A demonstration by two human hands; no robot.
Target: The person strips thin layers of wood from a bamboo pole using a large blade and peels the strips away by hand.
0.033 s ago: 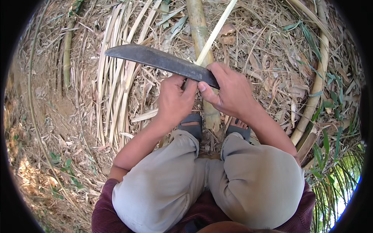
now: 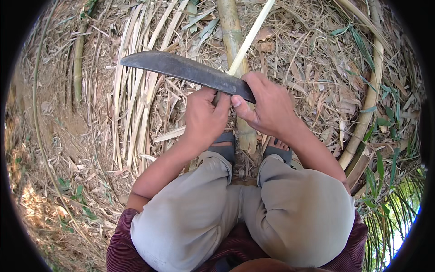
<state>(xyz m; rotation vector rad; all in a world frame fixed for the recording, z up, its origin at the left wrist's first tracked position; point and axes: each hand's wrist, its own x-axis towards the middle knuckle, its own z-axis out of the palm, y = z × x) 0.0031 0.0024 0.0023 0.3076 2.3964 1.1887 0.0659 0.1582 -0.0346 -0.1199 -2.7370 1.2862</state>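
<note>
A dark machete (image 2: 181, 69) lies slantwise across the view, its wide tip at the upper left. My right hand (image 2: 269, 106) is closed round its near end, with the thumb pressed along the blade's lower edge; the handle is hidden in the fingers. Just below the blade, my left hand (image 2: 206, 115) is closed, its fingertips partly covered. A thin pale bamboo strip (image 2: 251, 38) runs from the top edge down behind the blade toward my left fingers, which appear to pinch its hidden end.
A thick bamboo pole (image 2: 232, 31) lies on the ground between my sandalled feet and away from me. Several split bamboo strips (image 2: 131, 90) are spread to the left. Another long bamboo pole (image 2: 369, 106) curves along the right. Dry leaves and shavings cover the ground.
The machete's tip has shifted very slightly to the left, and my left hand a touch to the right. Both grips stay the same.
</note>
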